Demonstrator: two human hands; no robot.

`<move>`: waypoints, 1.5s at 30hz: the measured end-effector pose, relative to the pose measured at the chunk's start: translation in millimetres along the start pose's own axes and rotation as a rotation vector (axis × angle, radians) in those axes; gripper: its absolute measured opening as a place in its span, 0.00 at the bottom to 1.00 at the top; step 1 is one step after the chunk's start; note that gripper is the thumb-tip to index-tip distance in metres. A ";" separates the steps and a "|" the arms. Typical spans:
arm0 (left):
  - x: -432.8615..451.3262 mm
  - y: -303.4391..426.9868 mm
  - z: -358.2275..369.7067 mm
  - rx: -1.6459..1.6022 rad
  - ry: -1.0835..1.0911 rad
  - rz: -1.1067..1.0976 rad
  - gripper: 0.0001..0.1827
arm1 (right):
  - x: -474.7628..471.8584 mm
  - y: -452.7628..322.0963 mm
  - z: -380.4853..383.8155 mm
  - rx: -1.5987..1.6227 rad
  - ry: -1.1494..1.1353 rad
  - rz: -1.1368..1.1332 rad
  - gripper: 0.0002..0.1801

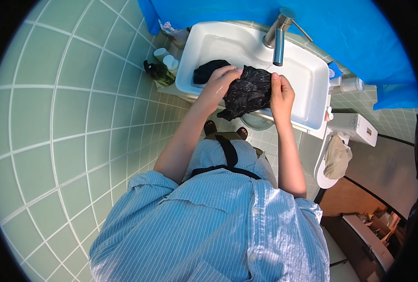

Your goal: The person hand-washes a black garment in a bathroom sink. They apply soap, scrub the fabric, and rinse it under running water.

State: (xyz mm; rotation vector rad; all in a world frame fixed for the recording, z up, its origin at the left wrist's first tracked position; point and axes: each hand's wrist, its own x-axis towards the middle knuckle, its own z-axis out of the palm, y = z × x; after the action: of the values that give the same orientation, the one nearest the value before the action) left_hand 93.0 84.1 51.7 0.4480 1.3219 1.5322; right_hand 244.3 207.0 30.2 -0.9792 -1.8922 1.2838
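Stretched between my two hands is a wet black cloth garment, held over the front rim of a white washbasin. My left hand pinches its left side, and my right hand grips the right edge between thumb and fingers. A lower corner of the cloth hangs past the basin's front edge. Behind my left hand, a second black cloth lies in the basin. The metal faucet rises at the back, its spout above and just behind the garment.
On the left ledge stand a dark pump bottle, a white-capped bottle and a cup with toothbrushes. Tubes and a clear container sit at the right. A toilet bears a beige cloth. Tiled wall borders the left.
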 end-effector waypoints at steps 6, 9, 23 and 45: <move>-5.9 12.6 7.2 -0.042 -0.242 0.014 0.09 | -5.8 -10.2 -7.9 0.193 -0.009 -0.127 0.08; -11.4 12.6 10.7 0.060 -0.243 0.026 0.11 | -10.7 -21.7 -12.0 0.318 -0.064 -0.112 0.09; -2.2 2.5 1.5 0.085 -0.077 0.238 0.11 | -16.2 -21.6 -22.9 0.353 -0.141 -0.081 0.13; -18.2 -11.9 22.2 0.595 -0.265 0.297 0.14 | -13.3 -52.1 -18.4 0.338 0.025 -0.176 0.05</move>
State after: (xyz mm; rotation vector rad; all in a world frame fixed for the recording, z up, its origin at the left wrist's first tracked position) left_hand 123.5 78.5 54.3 1.2258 1.5324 1.2280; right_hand 254.7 191.5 83.8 -0.6359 -1.6316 1.4180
